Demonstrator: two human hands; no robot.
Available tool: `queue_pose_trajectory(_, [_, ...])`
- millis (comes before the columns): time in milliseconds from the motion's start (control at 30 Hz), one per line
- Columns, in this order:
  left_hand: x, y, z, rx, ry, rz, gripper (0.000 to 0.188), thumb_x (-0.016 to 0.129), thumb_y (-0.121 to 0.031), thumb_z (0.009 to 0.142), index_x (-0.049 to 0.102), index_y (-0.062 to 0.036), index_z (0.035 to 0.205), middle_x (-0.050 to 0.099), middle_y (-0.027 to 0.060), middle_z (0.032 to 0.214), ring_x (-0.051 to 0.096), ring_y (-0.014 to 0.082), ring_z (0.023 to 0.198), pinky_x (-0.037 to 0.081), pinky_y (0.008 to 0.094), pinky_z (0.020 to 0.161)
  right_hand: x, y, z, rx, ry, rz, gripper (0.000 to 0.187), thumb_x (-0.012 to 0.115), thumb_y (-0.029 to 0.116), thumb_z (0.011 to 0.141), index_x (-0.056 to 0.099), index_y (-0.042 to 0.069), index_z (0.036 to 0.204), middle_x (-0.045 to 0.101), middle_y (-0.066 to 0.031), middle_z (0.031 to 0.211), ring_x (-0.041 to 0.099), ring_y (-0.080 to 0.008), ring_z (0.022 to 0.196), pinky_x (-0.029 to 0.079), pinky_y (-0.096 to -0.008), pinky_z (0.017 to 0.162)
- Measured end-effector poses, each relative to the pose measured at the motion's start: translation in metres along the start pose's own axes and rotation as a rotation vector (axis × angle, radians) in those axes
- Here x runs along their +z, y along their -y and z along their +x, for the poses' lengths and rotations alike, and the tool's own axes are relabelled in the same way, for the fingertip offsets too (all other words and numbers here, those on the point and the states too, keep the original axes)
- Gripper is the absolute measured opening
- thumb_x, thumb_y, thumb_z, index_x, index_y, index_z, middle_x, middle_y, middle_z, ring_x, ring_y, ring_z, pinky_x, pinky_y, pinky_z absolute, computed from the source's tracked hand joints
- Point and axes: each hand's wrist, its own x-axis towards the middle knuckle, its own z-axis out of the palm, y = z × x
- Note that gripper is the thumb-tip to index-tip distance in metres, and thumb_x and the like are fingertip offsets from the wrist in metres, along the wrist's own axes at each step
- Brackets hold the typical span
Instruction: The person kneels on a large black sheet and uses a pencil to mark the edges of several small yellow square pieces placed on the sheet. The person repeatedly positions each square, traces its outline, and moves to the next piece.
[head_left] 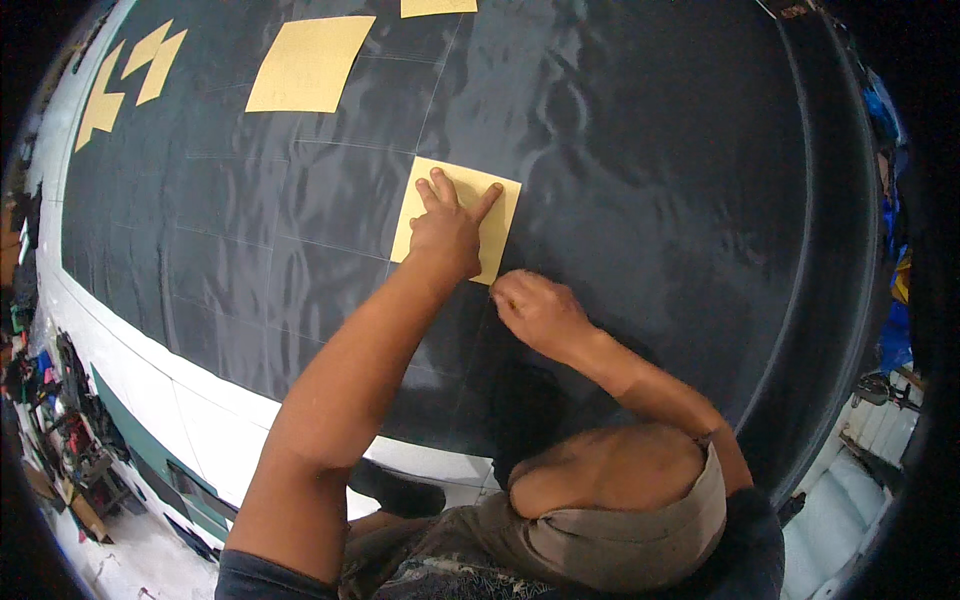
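Note:
A yellow square card (496, 232) lies flat on a wide black sheet (660, 180). My left hand (447, 235) rests on the card, its fingers spread and pressing down. At the card's near right corner, my right hand (545, 312) is closed in a pinch against the sheet. Whatever its fingertips hold, if anything, is hidden. Thin pale lines run across the sheet, several of them crossing to the left of the card. Farther away on the sheet lies a larger yellow piece (310, 65).
Another yellow piece (438, 6) is cut off at the top edge. Angular yellow pieces (100, 105) lie at the far left. A white surface (200, 385) borders the sheet's near left side. Mixed clutter (70, 410) sits beyond it; blue material (893, 330) is at the right.

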Motion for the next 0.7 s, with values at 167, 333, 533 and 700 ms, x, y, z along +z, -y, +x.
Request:
queue_pose_trajectory(167, [0.008,0.009,-0.012,0.071,-0.183,-0.151,0.110,0.094,-0.032,0.064,0.034,-0.0187,0.156,0.025,0.0351,0.157,0.034,0.0526,0.143,0.051,0.0484,0.105,-0.036,-0.034,0.017,0.186,-0.224,0.129,0.021,0.060,0.022,0.100,0.066,0.005,0.112,0.071,-0.0133,0.109,0.068,-0.0361,0.097,0.052,-0.0467,0.086])
queue_pose_trajectory(333, [0.047,0.012,-0.024,0.126,-0.325,-0.345,0.080,0.084,-0.026,0.078,0.048,-0.0074,0.146,0.038,0.0267,0.154,0.037,0.0463,0.144,0.041,0.0479,0.113,-0.022,-0.064,0.021,-0.012,-0.156,-0.129,0.021,0.063,0.022,0.096,0.068,0.011,0.113,0.068,-0.0075,0.123,0.062,-0.0309,0.119,0.044,-0.0483,0.104])
queue_pose_trajectory(533, [0.049,0.010,0.048,0.210,-0.631,-0.346,0.060,0.073,-0.028,0.088,0.054,-0.0070,0.140,0.041,0.0215,0.154,0.037,0.0448,0.144,0.034,0.0556,0.116,-0.015,-0.092,0.073,-0.032,-0.191,-0.411,0.025,0.065,0.026,0.095,0.070,0.013,0.116,0.060,-0.0052,0.140,0.049,-0.0345,0.135,0.028,-0.0586,0.117])
queue_pose_trajectory(700, [0.032,0.008,0.082,0.192,-0.722,-0.371,0.049,0.073,-0.027,0.090,0.061,-0.0082,0.133,0.045,0.0186,0.152,0.040,0.0420,0.143,0.033,0.0552,0.118,-0.030,-0.114,0.106,0.038,-0.232,-0.446,0.026,0.064,0.028,0.096,0.072,0.015,0.118,0.060,-0.0058,0.142,0.048,-0.0357,0.137,0.025,-0.0583,0.120])
